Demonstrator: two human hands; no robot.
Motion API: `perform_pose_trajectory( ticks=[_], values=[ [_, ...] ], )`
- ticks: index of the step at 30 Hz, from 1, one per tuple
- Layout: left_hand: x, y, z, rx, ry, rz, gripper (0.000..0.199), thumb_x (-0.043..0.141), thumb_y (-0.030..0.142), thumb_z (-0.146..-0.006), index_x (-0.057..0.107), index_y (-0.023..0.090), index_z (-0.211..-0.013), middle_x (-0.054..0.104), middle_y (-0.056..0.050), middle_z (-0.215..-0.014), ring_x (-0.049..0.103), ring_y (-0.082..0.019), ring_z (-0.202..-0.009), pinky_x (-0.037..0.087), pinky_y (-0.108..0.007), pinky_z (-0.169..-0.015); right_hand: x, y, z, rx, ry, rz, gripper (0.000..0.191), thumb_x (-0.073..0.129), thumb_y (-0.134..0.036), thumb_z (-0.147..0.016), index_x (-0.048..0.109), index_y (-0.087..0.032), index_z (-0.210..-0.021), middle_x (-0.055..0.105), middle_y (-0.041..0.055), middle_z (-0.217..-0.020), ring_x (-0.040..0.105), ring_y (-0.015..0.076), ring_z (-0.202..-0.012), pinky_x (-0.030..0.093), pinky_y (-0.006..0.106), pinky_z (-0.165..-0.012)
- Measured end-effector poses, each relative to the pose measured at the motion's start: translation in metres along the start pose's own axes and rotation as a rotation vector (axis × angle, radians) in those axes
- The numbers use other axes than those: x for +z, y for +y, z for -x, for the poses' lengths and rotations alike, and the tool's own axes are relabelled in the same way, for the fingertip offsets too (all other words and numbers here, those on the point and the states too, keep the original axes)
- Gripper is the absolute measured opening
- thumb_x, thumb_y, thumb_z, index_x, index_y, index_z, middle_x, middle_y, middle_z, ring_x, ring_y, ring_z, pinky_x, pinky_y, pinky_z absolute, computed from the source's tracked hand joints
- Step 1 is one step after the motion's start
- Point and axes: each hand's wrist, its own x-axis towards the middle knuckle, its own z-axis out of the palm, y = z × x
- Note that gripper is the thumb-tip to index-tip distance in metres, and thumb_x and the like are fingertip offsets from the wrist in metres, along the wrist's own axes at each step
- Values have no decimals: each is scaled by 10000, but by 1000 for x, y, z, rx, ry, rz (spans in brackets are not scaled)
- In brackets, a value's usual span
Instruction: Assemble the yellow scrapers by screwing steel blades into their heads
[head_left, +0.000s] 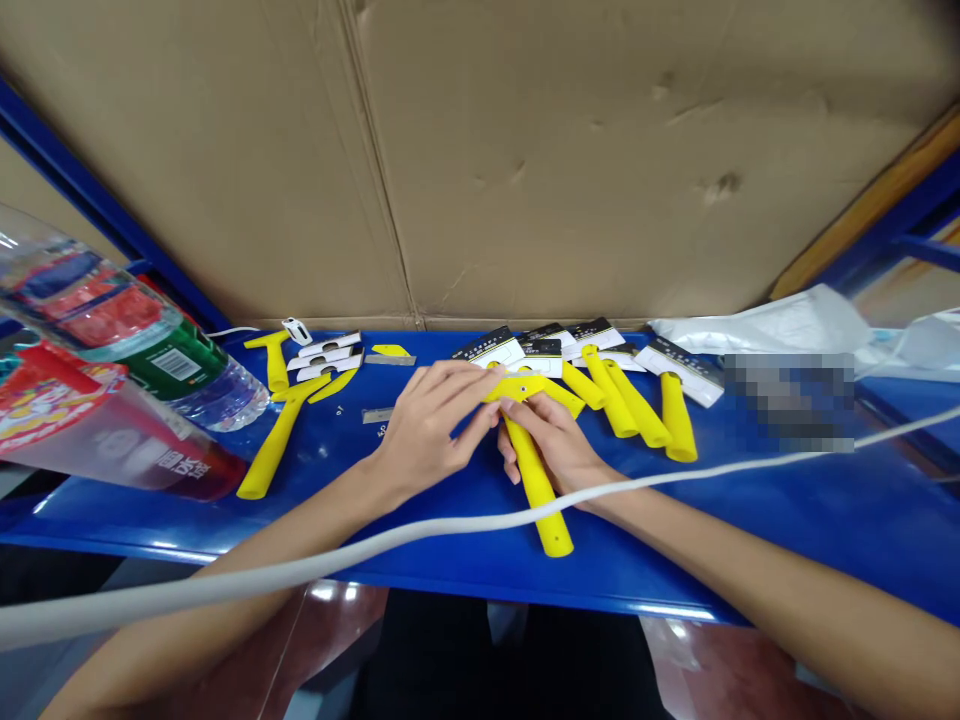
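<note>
Scraper in yellow sits between both hands: the right hand grasps it below the head, seemingly for steadiness, while the left hand pinches the head's end. Cards lie just beyond them, loose handles rightward.

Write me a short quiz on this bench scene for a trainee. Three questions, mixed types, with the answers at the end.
1. True or false: The left hand wears a thick work glove.

2. Multiple choice: What is the right hand holding?
A) A roll of tape
B) A yellow T-shaped tool
C) A glass jar

3. Fill in the blank: The bottle with the green label is on the person's own ____ side of the blue table.

Key: 1. False; 2. B; 3. left
</note>
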Motion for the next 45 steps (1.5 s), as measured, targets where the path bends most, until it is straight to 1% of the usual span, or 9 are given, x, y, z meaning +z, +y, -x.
perform_pose_trajectory(
  ticks=[4,7,12,16,23,26,30,40,45],
  values=[
    [4,24,-3,78,-90,-235,408,669,239,-1097,708,161,-1496,733,-178,-1552,663,-380,-1454,565,-538,-1093,2,-1,-2,-120,136,-14,452,865,-620,-906,605,-256,-971,664,-61,-610,603,158,-422,533,281,-426],
    [7,38,-8,87,-97,-330,429,645,208,-1100,693,119,-1517,715,-220,-1561,617,-412,-1518,547,-554,-1116,1,-1,-3,-193,226,15,468,867,-643,-874,603,-271,-980,650,-65,-649,617,176,-477,569,327,-473],
    [14,56,-20,52,-87,-403,436,637,227,-1107,692,119,-1526,741,-217,-1521,656,-405,-1468,551,-555,-1113,-7,-4,-7,-371,360,88,413,876,-604,-856,639,-277,-940,693,-23,-820,691,201,-773,622,356,-752],
    [21,70,-28,-68,-183,-379,547,598,264,-1110,610,169,-1648,651,-234,-1632,583,-418,-1538,527,-601,-1172,-10,-12,-6,-440,342,115,375,883,-554,-870,651,-283,-984,781,37,-1041,746,263,-1013,623,427,-953],
    [28,74,-30,-209,-267,-241,680,547,272,-1100,437,263,-1770,372,-165,-1859,363,-407,-1693,479,-651,-1275,-12,-21,1,-497,280,126,364,849,-524,-943,690,-277,-1158,809,83,-1270,764,303,-1205,612,472,-1071],
    [27,67,-27,-248,-290,-154,773,609,229,-1038,395,270,-1780,263,-163,-1900,345,-417,-1703,525,-655,-1251,-13,-19,2,-472,192,75,378,851,-539,-957,684,-291,-1190,812,70,-1332,785,289,-1202,635,462,-1052],
    [25,63,-22,-296,-321,-72,842,615,177,-1005,339,299,-1791,186,-175,-1917,428,-432,-1665,656,-620,-1100,-13,-17,3,-462,117,76,394,863,-585,-951,693,-277,-1130,837,86,-1292,809,298,-1166,673,459,-983],
    [27,47,-17,-122,-261,-10,884,532,68,-1037,213,285,-1832,81,-272,-1908,591,-417,-1565,711,-491,-985,-13,-24,3,-483,184,171,363,911,-559,-900,761,-254,-1026,852,90,-1153,808,306,-1047,655,489,-988],
    [19,34,-17,-55,-294,-49,894,476,0,-1000,250,267,-1822,102,-302,-1894,804,-332,-1268,719,-360,-778,-18,-28,3,-510,229,320,381,880,-598,-901,759,-237,-903,787,43,-878,722,276,-827,614,443,-833]
  ],
)
